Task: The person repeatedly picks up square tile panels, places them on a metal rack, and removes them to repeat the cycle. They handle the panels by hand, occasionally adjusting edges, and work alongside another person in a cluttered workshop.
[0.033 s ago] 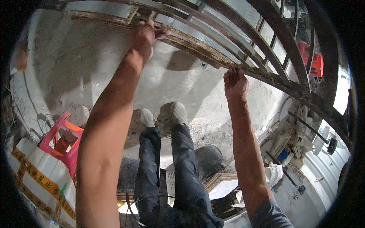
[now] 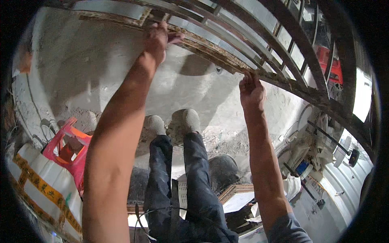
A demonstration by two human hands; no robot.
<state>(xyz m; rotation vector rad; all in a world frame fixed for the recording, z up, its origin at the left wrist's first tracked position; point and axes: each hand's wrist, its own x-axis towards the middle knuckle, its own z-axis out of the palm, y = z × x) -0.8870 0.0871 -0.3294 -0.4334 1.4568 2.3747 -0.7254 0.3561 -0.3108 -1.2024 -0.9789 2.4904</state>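
Note:
A dark slatted frame (image 2: 243, 28) with rough brown lower edges and pale ribbed panels between its bars runs across the top, slanting down to the right. My left hand (image 2: 157, 40) is at its lower edge beside a short cross-piece, fingers bent around the edge and one digit stretched to the right. Farther right, my right hand (image 2: 252, 92) has its fingers curled up against the same lower edge, the fingertips closed on it. Part of each grip is hidden behind the hand and the frame.
Below me are my light textured shoes (image 2: 191, 120) on a dusty concrete floor (image 2: 170, 91) with rubble. A red plastic stool (image 2: 60, 141) and a white carton with yellow tape (image 2: 30, 172) are at left. A red object (image 2: 334, 67) shows behind the bars; clutter lies at lower right.
Both hands keep their places on the frame. The view has shifted very slightly, and the left arm appears a touch farther right.

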